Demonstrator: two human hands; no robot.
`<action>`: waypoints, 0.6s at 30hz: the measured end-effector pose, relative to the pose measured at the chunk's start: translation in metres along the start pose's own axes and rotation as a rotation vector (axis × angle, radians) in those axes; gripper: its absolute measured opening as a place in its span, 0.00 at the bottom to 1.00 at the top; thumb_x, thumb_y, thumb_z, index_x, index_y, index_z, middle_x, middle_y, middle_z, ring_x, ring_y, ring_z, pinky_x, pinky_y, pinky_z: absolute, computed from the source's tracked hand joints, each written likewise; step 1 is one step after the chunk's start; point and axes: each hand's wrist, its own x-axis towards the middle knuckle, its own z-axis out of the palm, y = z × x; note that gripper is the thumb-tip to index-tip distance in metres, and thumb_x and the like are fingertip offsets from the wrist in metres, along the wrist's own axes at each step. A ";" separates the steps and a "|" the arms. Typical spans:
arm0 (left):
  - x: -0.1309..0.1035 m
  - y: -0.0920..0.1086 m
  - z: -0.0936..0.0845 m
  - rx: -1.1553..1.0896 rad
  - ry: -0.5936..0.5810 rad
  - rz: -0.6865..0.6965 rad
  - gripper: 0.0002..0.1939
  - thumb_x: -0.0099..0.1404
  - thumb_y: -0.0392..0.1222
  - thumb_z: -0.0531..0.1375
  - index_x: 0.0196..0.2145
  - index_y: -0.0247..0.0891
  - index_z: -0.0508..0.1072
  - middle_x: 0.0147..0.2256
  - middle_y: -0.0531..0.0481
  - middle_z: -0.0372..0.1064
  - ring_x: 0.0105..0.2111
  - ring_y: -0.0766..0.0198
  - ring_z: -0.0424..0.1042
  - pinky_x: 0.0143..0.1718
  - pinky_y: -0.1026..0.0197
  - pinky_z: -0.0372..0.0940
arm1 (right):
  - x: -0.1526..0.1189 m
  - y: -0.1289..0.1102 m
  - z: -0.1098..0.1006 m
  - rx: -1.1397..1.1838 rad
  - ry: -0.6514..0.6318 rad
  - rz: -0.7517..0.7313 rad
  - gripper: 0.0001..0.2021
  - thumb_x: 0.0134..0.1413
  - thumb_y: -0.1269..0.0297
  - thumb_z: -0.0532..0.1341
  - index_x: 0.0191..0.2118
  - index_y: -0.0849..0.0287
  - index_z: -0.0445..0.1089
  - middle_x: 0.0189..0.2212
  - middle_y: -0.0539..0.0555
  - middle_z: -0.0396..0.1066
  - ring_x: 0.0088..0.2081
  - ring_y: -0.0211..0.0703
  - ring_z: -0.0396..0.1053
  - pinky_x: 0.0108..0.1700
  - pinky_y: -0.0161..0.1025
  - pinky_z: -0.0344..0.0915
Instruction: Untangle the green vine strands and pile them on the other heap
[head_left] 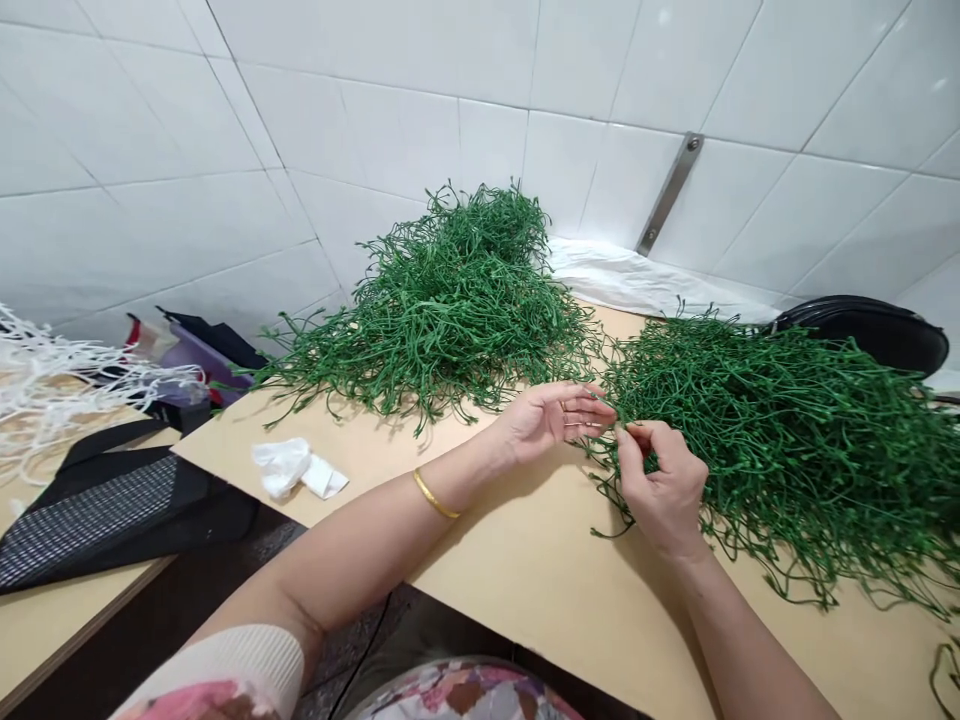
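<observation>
Over the tabletop, my left hand (559, 417) has its palm turned toward me and its fingers curved. A bit of green shows at its thumb and index tips, apparently a thin green cord. Close against those fingertips, my right hand (664, 480) pinches a green cord between thumb and index finger. Most of that cord is hidden by the fingers. Beyond my left hand rises a tall heap of green knotted cords (457, 310). A second heap of green cords (787, 430) spreads behind and right of my right hand.
White crumpled tissue (289, 465) lies on the tan tabletop (480, 540). White cords (60, 380) and a black bag (112, 510) occupy another table at left. A black round-edged object (870, 330) and white cloth (637, 275) sit by the tiled wall (405, 130).
</observation>
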 end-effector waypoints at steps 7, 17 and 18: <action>0.002 0.001 -0.001 -0.032 0.135 0.044 0.05 0.58 0.35 0.54 0.28 0.30 0.67 0.27 0.45 0.69 0.30 0.64 0.71 0.38 0.58 0.64 | -0.001 -0.004 0.006 -0.067 -0.181 -0.263 0.04 0.50 0.72 0.55 0.27 0.59 0.63 0.20 0.50 0.64 0.24 0.37 0.58 0.31 0.38 0.54; -0.002 -0.001 0.003 0.195 0.020 -0.033 0.07 0.56 0.37 0.57 0.23 0.32 0.65 0.13 0.60 0.47 0.13 0.76 0.49 0.18 0.68 0.55 | 0.000 0.000 -0.001 0.093 0.051 -0.093 0.08 0.51 0.73 0.53 0.37 0.58 0.65 0.30 0.55 0.66 0.34 0.41 0.64 0.37 0.40 0.61; -0.002 -0.002 0.003 0.227 0.023 -0.026 0.07 0.55 0.38 0.57 0.23 0.33 0.64 0.13 0.60 0.47 0.13 0.76 0.49 0.18 0.68 0.55 | 0.000 0.001 -0.001 0.071 0.048 -0.097 0.10 0.51 0.73 0.53 0.39 0.58 0.65 0.32 0.56 0.66 0.36 0.42 0.64 0.37 0.41 0.61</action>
